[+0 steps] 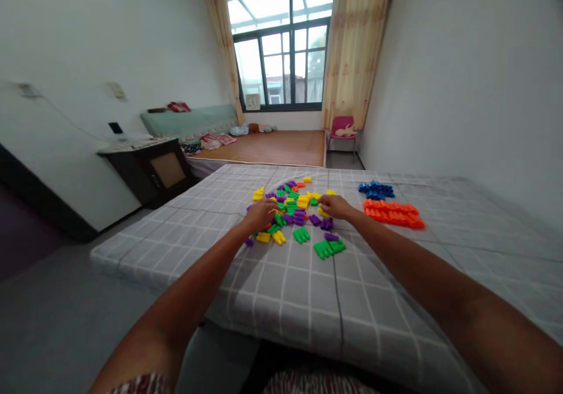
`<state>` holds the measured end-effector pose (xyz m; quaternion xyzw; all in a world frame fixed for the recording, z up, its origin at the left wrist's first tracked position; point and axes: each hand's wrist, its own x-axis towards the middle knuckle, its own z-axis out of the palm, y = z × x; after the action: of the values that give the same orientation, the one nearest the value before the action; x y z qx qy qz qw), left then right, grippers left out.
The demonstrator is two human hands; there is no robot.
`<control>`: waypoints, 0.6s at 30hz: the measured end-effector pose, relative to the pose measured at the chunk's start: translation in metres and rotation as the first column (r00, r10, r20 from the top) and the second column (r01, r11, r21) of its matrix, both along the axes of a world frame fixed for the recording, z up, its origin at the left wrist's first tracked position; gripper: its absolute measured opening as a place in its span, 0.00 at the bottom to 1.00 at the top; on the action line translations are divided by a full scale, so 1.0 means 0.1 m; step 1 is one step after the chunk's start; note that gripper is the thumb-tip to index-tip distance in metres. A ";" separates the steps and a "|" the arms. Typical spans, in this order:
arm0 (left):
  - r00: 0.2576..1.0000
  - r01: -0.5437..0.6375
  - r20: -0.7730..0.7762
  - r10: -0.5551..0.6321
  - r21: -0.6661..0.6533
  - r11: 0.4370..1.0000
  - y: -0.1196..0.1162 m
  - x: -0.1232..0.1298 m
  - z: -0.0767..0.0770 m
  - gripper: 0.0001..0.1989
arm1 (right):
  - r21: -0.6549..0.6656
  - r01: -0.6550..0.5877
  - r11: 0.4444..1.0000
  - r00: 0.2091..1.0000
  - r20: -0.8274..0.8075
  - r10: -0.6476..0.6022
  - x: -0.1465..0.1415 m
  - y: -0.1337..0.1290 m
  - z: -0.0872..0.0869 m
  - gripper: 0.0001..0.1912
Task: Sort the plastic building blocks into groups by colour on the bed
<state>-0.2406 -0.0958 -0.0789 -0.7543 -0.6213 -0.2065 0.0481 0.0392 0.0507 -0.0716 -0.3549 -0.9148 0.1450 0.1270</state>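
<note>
Two hands, left hand [262, 211] and right hand [335, 206], touch a mixed heap of toy pieces [291, 208], finger closure unclear; blue pieces [376, 190] and orange pieces [393, 214] lie rightward, apparently grouped by colour.

The fingertips of the left hand [261, 213] are lost among the blocks [290, 208], and whether they grip one cannot be told. The right hand's [335, 206] fingertips are too small to read; a yellow block [324, 211] is partly hidden there, and a grip on it cannot be made out. Blocks in the heap overlap, so some show only in part, and their joints are too small to tell. The blue pieces [376, 190] blur into one another. The bottom edge cuts off the left sleeve [143, 384] and the patterned cloth [316, 383]; the right arm [431, 282] runs out at the right corner. The top edge crops the window [281, 48] and curtains [352, 48]. The clock's [253, 102] hands are too small to read.
</note>
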 end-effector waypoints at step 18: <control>0.995 -0.051 0.084 0.050 0.013 0.999 -0.38 0.11 0.19 0.13 | -0.104 -0.172 0.980 0.959 0.208 0.190 0.14 0.16 0.23 0.29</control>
<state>-0.2299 -0.1339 -0.0600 -0.7285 -0.6402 -0.2415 0.0332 0.0535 0.0668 -0.0488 -0.2884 -0.9449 0.1550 -0.0024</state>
